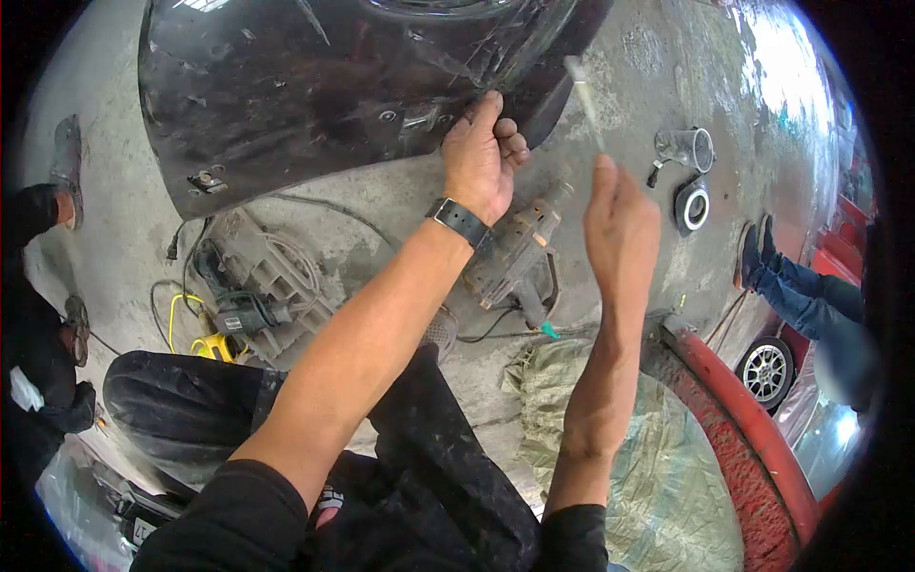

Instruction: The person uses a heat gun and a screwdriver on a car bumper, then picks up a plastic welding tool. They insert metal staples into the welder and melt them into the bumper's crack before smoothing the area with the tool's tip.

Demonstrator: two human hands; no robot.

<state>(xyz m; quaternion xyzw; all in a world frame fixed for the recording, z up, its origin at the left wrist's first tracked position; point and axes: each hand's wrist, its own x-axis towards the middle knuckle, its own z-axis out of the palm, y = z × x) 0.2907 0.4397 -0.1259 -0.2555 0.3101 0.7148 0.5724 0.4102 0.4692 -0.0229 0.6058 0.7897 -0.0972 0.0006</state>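
Observation:
A dark, scuffed car body panel [315, 105] lies in front of me, with holes and small fittings near its lower edge. My left hand [479, 162], wearing a black-banded watch [459, 222], is at that edge with its fingers curled. What it grips, if anything, is hidden. To the right, my right hand [621, 224] is closed around the lower end of a slim pale tool [587, 105]. The tool points up and away, and motion blur hides its exact kind. Its upper end appears beside the panel's right edge.
A worn power tool [515, 253] and another corded tool [250, 313] lie on the concrete floor. Right of them are a metal cylinder [684, 149] and a white-ringed part [694, 208]. A woven sack [658, 458] and red bodywork [753, 419] sit nearby. Other people's legs [801, 286] show at both sides.

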